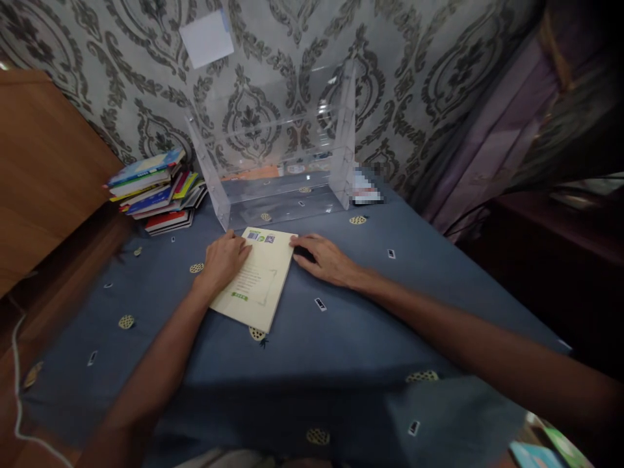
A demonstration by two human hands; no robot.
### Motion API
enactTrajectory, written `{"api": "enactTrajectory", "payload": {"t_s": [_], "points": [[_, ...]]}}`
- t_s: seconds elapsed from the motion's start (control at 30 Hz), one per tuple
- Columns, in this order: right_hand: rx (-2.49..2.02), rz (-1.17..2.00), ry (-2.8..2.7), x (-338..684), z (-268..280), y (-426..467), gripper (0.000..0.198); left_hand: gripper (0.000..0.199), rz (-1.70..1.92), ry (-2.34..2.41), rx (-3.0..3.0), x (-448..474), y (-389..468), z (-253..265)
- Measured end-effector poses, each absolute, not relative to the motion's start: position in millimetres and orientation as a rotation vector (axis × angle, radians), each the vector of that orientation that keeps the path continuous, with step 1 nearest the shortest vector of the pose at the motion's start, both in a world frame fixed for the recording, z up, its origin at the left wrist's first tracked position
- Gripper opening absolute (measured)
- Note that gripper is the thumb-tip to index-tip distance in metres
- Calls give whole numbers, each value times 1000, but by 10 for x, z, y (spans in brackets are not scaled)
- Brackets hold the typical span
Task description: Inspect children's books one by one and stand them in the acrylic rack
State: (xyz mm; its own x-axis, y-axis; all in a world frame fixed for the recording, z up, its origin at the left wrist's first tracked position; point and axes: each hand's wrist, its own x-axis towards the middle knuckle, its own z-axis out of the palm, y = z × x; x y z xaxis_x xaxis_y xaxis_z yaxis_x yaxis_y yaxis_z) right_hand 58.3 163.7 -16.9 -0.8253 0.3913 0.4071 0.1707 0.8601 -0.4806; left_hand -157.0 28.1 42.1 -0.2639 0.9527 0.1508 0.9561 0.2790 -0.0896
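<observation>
A pale yellow book [260, 276] lies on the blue patterned cloth, with a barcode and a QR code at its far end and a framed text panel nearer me. My left hand [225, 261] grips its left edge, the thumb over the cover. At the far right corner, my right hand [324, 259] holds the book's edge with its fingertips, the thumb a little below them. Just beyond the book stands a clear acrylic rack [219, 188] with shelves. What the fingers do underneath the book is hidden.
A stack of books [158, 192] sits left of the rack. The cloth-covered table [341, 351] meets a patterned wall [414, 78]. A wooden cabinet [43, 156] stands at left, with a white cable [18, 390] below. More books [541, 452] show at the lower right.
</observation>
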Motion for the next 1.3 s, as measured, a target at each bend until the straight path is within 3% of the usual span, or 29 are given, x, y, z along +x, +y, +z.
{"api": "enactTrajectory", "payload": {"t_s": [0.37,0.6,0.97,1.3], "points": [[-488,564,-2656,398,-154,1748,55,31,18,-2395,-1752,-1576,306,384],[-459,467,-2605,344,-278,1759,46,32,-9,-2249,-1839,-1554,327,270],[-483,342,-2636,495,-19,1313,24,30,-67,-2292,-1862,-1586,347,218],[-437,543,-2535,512,-111,1289,30,31,-75,-2298,-1859,-1598,359,192]]}}
